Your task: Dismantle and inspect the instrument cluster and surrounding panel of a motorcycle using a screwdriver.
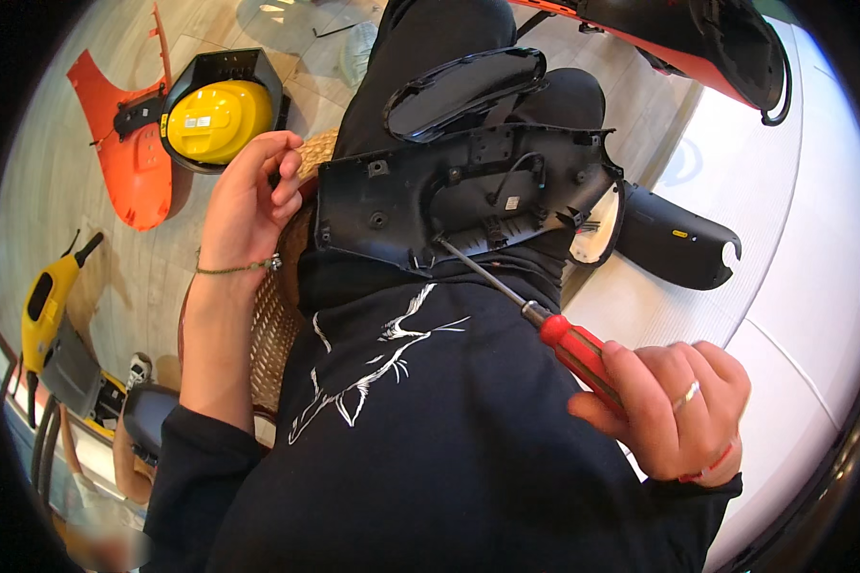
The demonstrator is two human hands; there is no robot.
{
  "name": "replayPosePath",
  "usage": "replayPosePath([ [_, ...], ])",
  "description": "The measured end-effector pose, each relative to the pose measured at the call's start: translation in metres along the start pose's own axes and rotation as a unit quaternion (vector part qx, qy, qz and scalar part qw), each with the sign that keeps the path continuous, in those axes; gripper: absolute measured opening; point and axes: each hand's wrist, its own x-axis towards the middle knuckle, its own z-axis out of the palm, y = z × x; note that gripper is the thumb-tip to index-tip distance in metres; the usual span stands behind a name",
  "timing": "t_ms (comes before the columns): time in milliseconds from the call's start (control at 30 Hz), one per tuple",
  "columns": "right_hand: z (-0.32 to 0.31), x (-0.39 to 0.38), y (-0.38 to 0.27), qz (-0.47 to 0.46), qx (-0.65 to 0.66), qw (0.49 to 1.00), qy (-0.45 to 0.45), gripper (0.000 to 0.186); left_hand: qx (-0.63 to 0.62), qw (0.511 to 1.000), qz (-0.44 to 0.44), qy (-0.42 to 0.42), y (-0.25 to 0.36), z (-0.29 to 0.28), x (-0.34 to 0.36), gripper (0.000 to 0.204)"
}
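Note:
My right hand (674, 406) is wrapped round the red handle of a screwdriver (575, 351). Its metal shaft slants up and left, and the tip meets the near edge of a black plastic shell (363, 202) lying across my lap. The shell's hollow inside faces up, showing screw posts and a short black cable. To the left of the shell, my left hand (263, 181) is raised with its fingers curled in; whatever they may hold is hidden. A glossy black oval cover (463, 94) rests on my legs just beyond the shell.
An orange panel (139, 177) and a yellow rounded part in a black housing (218, 119) lie on the floor at left. A yellow-and-grey machine (53, 296) and another person's arm (129, 458) are lower left. At right, a black curved cover (674, 234) extends over a white surface (784, 315).

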Motion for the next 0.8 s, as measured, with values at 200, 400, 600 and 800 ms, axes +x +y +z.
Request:
replayPosePath([
  [200, 0.024, 0.009, 0.005, -0.045, 0.082, 0.985, 0.144, 0.019, 0.005, 1.000, 0.003, 0.005, -0.006, -0.006, -0.001, 0.018],
  [400, -0.003, 0.005, -0.005, -0.029, 0.033, 0.999, -0.013, 0.015, 0.003, 1.000, -0.001, -0.004, -0.003, -0.002, -0.001, 0.019],
  [600, 0.018, 0.003, 0.005, 0.021, 0.105, 0.994, 0.033, 0.019, 0.007, 1.000, 0.006, 0.018, -0.008, -0.006, -0.006, 0.019],
  [800, 0.009, 0.000, 0.003, -0.047, 0.064, 0.995, 0.059, 0.022, 0.001, 1.000, 0.004, 0.009, -0.007, -0.006, -0.005, 0.019],
])
